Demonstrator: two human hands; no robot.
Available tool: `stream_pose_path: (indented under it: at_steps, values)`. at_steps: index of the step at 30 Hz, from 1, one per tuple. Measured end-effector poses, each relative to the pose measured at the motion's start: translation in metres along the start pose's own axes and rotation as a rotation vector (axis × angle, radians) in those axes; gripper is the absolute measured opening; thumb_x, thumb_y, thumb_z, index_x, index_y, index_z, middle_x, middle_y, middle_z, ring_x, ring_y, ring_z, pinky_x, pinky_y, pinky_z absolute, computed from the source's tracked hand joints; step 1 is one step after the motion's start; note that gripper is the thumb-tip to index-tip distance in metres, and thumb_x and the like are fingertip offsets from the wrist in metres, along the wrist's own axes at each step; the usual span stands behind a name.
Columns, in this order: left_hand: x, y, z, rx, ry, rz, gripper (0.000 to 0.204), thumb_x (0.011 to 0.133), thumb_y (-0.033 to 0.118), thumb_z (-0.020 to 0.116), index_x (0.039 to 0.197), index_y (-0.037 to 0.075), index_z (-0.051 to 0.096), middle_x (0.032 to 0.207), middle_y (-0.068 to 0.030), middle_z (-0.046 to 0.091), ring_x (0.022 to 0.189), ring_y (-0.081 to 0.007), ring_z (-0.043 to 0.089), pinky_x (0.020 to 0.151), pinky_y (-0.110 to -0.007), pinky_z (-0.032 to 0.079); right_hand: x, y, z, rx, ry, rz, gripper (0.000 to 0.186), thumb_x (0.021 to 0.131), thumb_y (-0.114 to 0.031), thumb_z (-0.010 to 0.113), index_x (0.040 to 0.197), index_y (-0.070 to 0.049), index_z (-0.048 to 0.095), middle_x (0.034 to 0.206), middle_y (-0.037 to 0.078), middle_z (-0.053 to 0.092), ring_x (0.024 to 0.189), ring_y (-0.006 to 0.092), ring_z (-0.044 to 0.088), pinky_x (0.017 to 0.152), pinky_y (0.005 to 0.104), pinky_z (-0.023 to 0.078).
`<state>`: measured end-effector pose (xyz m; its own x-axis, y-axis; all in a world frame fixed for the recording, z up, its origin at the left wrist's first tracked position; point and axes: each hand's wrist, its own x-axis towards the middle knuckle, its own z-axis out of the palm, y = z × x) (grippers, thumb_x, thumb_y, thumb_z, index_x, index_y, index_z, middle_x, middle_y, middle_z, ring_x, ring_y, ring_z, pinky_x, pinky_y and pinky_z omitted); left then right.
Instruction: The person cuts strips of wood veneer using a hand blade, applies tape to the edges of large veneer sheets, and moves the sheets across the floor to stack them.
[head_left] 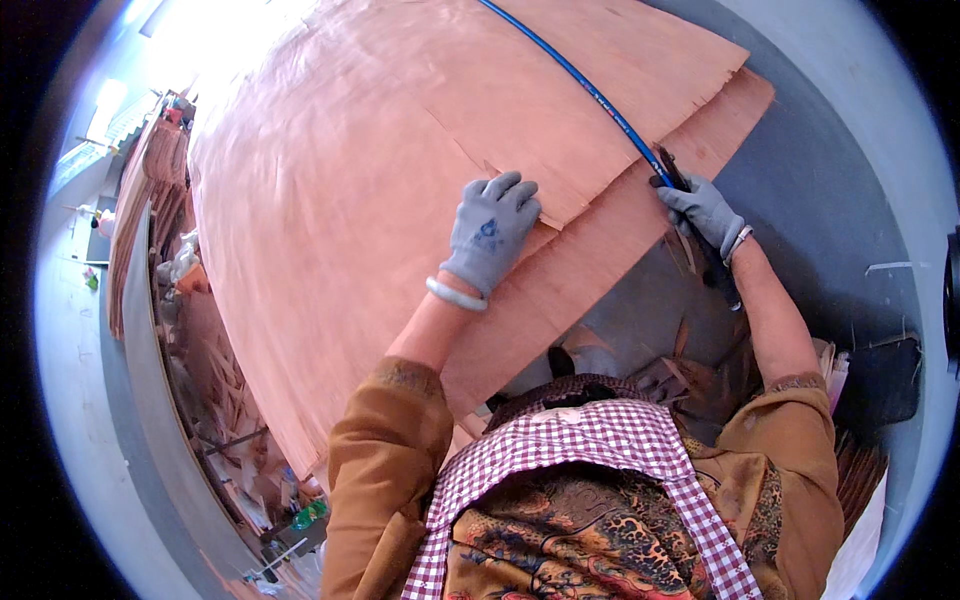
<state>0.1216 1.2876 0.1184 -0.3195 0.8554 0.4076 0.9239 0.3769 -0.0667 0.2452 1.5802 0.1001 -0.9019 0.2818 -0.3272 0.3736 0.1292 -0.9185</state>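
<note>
Large pinkish wood veneer sheets (330, 150) lie stacked before me, the top one cracked and ragged along its right edge. My left hand (493, 222), in a grey glove, rests over the sheet beside a split near that edge, fingers curled; whatever is between them is hidden. My right hand (700, 208), also gloved, grips a long black tool (722, 278) beside the stack's right edge. A blue hose (575, 75) runs from the top of the view down to that tool.
Veneer bundles (155, 165) and scraps (225, 450) line the left, with a green item (310, 515) low among them. Broken veneer pieces (680, 365) lie on the grey floor (830, 180) at right. A dark flat object (880, 380) sits at far right.
</note>
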Motion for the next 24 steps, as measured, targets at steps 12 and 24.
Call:
stream_pose_path:
  at_steps: [12, 24]
  values:
    - [-0.075, 0.055, -0.049, 0.041, -0.067, -0.261, 0.053, 0.076, 0.033, 0.063, 0.122, 0.008, 0.053, 0.122, -0.0149, 0.052, 0.113, -0.0311, 0.049, 0.091, -0.046, 0.04, 0.04, -0.007, -0.012, -0.215, 0.187, -0.044, 0.037, 0.085, -0.044, 0.059, 0.087, -0.008, 0.054, 0.064, 0.002, 0.055, 0.049, 0.01, 0.05, 0.041, 0.0244, 0.04]
    - [-0.074, 0.038, 0.004, 0.122, -0.13, -0.33, 0.05, 0.081, 0.037, 0.057, 0.13, 0.028, 0.048, 0.137, -0.0113, 0.041, 0.117, -0.0476, 0.041, 0.098, -0.059, 0.031, 0.084, 0.002, -0.001, -0.77, 0.369, -0.221, 0.038, 0.077, -0.04, 0.059, 0.083, -0.003, 0.061, 0.077, 0.025, 0.061, 0.073, 0.0396, 0.061, 0.064, 0.044, 0.046]
